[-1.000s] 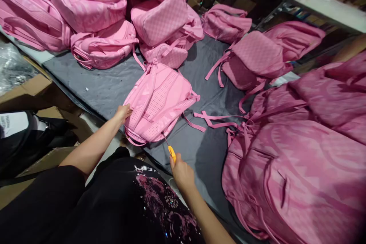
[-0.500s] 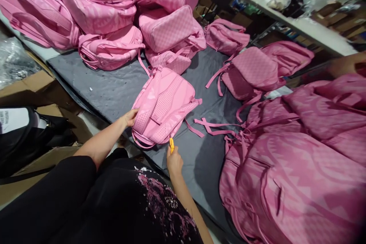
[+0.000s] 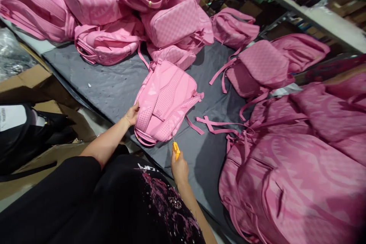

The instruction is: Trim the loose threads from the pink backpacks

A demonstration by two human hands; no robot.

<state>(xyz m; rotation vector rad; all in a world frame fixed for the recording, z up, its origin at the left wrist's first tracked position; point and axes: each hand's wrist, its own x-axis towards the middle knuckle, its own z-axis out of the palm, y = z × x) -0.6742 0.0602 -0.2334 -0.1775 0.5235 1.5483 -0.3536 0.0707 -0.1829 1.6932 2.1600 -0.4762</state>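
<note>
A small pink backpack (image 3: 184, 80) lies on the grey cloth with its padded back panel and shoulder straps facing up. My left hand (image 3: 132, 114) grips its left side near the top-handle end; some of the fingers are hidden by the bag. In my closed right hand (image 3: 179, 167) are yellow thread snips (image 3: 176, 150), their thin metal tip pointing at the bag's near bottom corner. Whether the tip touches the fabric I cannot tell. A loose strap (image 3: 195, 126) trails from the bag's right side.
Pink backpacks are piled at the back (image 3: 97, 44), and more large ones (image 3: 300, 183) fill the right side. Smaller pink bags (image 3: 263, 63) stand at the far right of the grey-covered table (image 3: 94, 80). Cardboard boxes (image 3: 31, 78) and a black bag (image 3: 42, 133) are at left.
My right hand with the snips has drawn slightly back from the bag's corner, baring the metal tip. A backpack in the rear pile now sits further left and nearer. The view has shifted slightly.
</note>
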